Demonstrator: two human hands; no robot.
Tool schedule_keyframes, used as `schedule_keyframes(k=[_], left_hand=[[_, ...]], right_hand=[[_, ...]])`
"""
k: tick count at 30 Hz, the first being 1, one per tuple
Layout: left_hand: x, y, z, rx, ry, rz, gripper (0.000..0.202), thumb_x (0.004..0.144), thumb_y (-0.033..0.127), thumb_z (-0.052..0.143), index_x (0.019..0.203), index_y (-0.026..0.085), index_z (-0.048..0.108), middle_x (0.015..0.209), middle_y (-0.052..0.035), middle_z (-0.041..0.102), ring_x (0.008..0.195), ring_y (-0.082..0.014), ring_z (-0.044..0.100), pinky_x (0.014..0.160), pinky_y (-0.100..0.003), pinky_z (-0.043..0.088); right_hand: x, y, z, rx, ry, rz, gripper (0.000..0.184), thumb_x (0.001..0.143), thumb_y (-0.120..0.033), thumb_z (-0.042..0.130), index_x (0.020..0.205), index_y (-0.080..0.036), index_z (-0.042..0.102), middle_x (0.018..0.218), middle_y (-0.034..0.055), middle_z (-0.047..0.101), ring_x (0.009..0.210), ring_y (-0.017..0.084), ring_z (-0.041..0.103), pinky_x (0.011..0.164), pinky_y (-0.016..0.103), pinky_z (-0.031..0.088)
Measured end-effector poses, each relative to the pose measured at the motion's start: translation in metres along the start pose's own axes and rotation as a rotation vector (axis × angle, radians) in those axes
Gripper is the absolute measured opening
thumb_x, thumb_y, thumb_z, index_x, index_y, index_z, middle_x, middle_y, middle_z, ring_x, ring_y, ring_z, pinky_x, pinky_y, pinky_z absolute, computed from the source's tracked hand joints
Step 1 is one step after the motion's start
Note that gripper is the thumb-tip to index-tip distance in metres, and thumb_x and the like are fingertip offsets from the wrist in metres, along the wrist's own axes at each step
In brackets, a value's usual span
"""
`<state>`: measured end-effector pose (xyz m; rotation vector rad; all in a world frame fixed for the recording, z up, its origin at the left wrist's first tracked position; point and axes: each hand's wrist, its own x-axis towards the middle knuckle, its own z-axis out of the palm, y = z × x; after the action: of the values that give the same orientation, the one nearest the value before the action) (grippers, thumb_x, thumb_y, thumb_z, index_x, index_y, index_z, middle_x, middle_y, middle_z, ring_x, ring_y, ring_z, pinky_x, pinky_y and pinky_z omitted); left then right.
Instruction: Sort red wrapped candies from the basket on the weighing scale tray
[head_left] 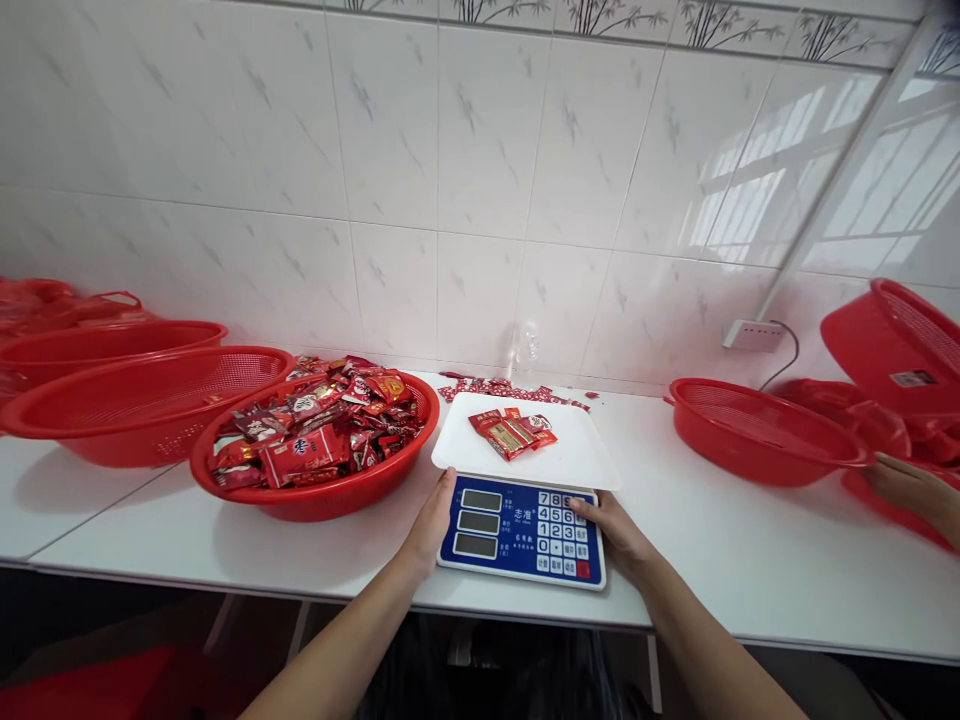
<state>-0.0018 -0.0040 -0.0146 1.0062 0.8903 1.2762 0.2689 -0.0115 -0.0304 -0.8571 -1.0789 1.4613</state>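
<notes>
A blue electronic scale [521, 533] with a white tray [577, 455] sits on the white counter in front of me. A few red snack packets [513, 431] lie on the tray. My left hand [431, 522] presses flat against the scale's left side, fingers stretched out. My right hand [615, 530] rests against its right side beside the keypad, fingers extended. Neither hand holds anything. To the left, a red basket [315, 493] is heaped with red wrapped packets.
Empty red mesh baskets [142, 400] stand at the far left, another red basket [757, 435] at the right, more stacked behind. Another person's hand [911, 487] touches a red basket at the right edge. Loose packets [517, 388] lie by the tiled wall. A power strip [751, 333] hangs there.
</notes>
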Motion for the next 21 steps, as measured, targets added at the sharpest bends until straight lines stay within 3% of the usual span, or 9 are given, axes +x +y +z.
schedule_keyframes(k=[3,9,12,15,21], left_hand=[[-0.002,0.0,-0.002,0.031,-0.069,0.0,0.061,0.087,0.062,0.046,0.13,0.02,0.054,0.126,-0.0097,0.062,0.127,-0.0273,0.049,0.111,-0.044,0.031],[-0.004,-0.003,-0.003,0.298,-0.164,0.275,0.073,0.086,0.066,0.04,0.147,0.027,0.029,0.151,-0.0064,0.034,0.143,-0.0255,0.02,0.118,-0.041,0.013],[-0.004,-0.004,-0.003,0.377,-0.247,0.297,0.081,0.085,0.069,0.038,0.15,0.024,0.02,0.154,-0.0084,0.026,0.143,-0.0274,0.016,0.118,-0.041,0.012],[-0.004,-0.004,-0.003,0.43,-0.314,0.274,0.085,0.085,0.069,0.038,0.151,0.022,0.014,0.153,-0.0099,0.028,0.143,-0.0276,0.016,0.118,-0.042,0.014],[-0.005,0.001,0.006,0.456,-0.161,0.274,0.073,0.09,0.056,0.045,0.15,0.025,0.019,0.154,-0.0057,0.026,0.145,-0.0254,0.009,0.118,-0.043,0.006]], right_hand=[[0.0,0.001,-0.003,-0.002,-0.052,0.007,0.071,0.069,-0.032,0.079,0.132,-0.02,0.047,0.112,0.0123,0.068,0.095,0.032,0.067,0.083,0.049,0.053],[0.0,0.009,-0.008,-0.037,0.0,-0.041,0.079,0.067,-0.036,0.08,0.135,-0.02,0.043,0.105,0.0125,0.071,0.085,0.033,0.069,0.076,0.048,0.055],[-0.002,0.01,-0.015,-0.031,0.032,-0.084,0.08,0.07,-0.038,0.078,0.138,-0.023,0.039,0.106,0.0118,0.071,0.084,0.032,0.07,0.073,0.047,0.056],[-0.002,0.009,-0.02,-0.034,0.061,-0.11,0.079,0.071,-0.039,0.077,0.138,-0.024,0.039,0.105,0.0111,0.071,0.084,0.032,0.07,0.073,0.046,0.056],[0.001,0.009,-0.017,-0.036,0.049,0.003,0.086,0.065,-0.04,0.081,0.139,-0.023,0.038,0.105,0.0116,0.071,0.088,0.033,0.069,0.077,0.049,0.055]])
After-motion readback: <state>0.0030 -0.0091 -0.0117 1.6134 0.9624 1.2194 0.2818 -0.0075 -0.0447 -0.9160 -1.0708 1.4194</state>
